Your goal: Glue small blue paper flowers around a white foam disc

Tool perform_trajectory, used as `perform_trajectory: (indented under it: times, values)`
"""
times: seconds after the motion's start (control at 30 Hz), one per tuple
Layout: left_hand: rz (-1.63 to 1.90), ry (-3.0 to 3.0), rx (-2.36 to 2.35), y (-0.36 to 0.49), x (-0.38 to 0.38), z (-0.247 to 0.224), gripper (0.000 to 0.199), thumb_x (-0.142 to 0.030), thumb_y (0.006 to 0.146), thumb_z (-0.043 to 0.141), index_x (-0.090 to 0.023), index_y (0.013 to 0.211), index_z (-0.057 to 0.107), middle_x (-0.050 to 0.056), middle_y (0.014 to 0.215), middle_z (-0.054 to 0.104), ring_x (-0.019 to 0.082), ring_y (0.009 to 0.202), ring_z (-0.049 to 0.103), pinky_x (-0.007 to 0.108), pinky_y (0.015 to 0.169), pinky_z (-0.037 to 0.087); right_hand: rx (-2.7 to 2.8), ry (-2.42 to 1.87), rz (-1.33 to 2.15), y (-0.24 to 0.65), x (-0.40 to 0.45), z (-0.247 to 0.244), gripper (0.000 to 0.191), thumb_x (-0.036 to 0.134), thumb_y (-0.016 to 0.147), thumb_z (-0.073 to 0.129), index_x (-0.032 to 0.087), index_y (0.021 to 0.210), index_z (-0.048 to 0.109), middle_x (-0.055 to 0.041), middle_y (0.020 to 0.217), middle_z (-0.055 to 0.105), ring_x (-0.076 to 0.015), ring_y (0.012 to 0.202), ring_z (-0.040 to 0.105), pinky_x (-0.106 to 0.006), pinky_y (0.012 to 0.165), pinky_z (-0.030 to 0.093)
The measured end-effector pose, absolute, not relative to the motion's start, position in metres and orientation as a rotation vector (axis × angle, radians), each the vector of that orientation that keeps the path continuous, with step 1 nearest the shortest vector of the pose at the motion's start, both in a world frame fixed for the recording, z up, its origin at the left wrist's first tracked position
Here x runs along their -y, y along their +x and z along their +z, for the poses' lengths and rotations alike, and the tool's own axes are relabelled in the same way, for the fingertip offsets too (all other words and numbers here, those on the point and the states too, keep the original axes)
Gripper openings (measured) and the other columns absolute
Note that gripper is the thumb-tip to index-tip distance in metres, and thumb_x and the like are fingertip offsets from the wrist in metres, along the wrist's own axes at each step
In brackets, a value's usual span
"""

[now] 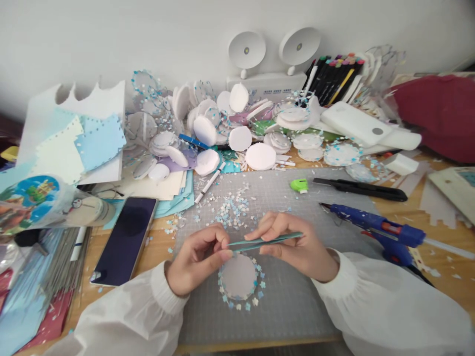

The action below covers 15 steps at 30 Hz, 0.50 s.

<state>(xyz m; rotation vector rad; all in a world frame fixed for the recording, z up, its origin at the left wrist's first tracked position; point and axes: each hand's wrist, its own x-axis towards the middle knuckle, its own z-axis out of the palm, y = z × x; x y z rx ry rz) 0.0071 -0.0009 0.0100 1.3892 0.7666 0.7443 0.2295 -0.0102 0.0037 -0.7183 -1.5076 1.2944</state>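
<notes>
Sleeves (393, 301) in white flank a pale disc (238, 278) ringed with blue and white paper flowers on a grey cutting mat (293, 316). Just past it, above the mat, the left hand (200, 254) pinches one end of thin teal paper (276, 241), seen edge-on; the right hand (291, 242) clasps the other between thumb and fingers. Beyond lie scattered paper flowers (232, 210), heaped white discs (261, 156) and a twin-headed lamp (267, 86) by the wall.
</notes>
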Motion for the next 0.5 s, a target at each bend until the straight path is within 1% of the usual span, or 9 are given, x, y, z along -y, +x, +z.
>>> perform_trajectory:
  times: [0.1,0.23,0.3,0.37,0.43,0.5]
  values:
    - [0.715,1.378,-0.749,0.004,0.002,0.007,0.026,-0.036,0.087,0.060,-0.015,0.074,0.051,-0.001,0.068,0.038,0.011,0.062,0.036,0.024,0.056,0.029,1.509,-0.717,1.319,0.230,0.010,0.004,0.012,0.015,0.081,0.070,0.022,0.084,0.061,-0.0053,0.097,0.074,-0.0162,0.083,0.066,-0.035,0.075,0.052]
    - [0.773,1.272,-0.781,-0.002,-0.001,-0.002,0.028,-0.036,0.087,0.057,-0.016,0.071,0.047,-0.001,0.068,0.038,0.013,0.064,0.035,0.027,0.059,0.027,1.343,-0.791,1.271,0.237,0.006,0.002,0.013,0.018,0.080,0.071,0.022,0.081,0.059,-0.0028,0.089,0.073,-0.0178,0.085,0.069,-0.033,0.072,0.054]
    - [0.826,1.158,-0.774,-0.002,-0.003,-0.005,0.028,-0.035,0.088,0.054,-0.017,0.069,0.044,-0.002,0.066,0.037,0.012,0.062,0.032,0.028,0.058,0.025,1.217,-0.866,1.175,0.243,0.002,-0.001,0.013,0.019,0.080,0.071,0.024,0.081,0.059,-0.0007,0.087,0.071,-0.0184,0.087,0.070,-0.033,0.073,0.055]
    - [0.856,1.058,-0.738,-0.001,-0.006,-0.005,0.028,-0.032,0.088,0.051,-0.017,0.067,0.041,-0.002,0.063,0.035,0.012,0.059,0.031,0.028,0.057,0.024,1.157,-0.937,1.054,0.247,-0.002,-0.003,0.013,0.020,0.080,0.071,0.025,0.082,0.060,0.0004,0.088,0.070,-0.0183,0.089,0.069,-0.034,0.077,0.055]
    - [0.881,1.007,-0.707,0.002,-0.008,-0.005,0.028,-0.030,0.089,0.048,-0.018,0.065,0.040,-0.003,0.062,0.035,0.012,0.057,0.030,0.028,0.056,0.023,1.169,-1.033,0.922,0.248,-0.005,-0.004,0.012,0.021,0.079,0.071,0.025,0.081,0.061,-0.0001,0.087,0.069,-0.0181,0.087,0.068,-0.034,0.079,0.054]
    - [0.903,0.990,-0.698,0.003,-0.008,-0.005,0.030,-0.029,0.090,0.047,-0.017,0.064,0.039,-0.003,0.062,0.034,0.012,0.056,0.029,0.028,0.055,0.023,1.217,-1.141,0.798,0.247,-0.005,-0.004,0.011,0.021,0.079,0.072,0.025,0.079,0.062,-0.0014,0.084,0.069,-0.0185,0.084,0.067,-0.035,0.078,0.054]
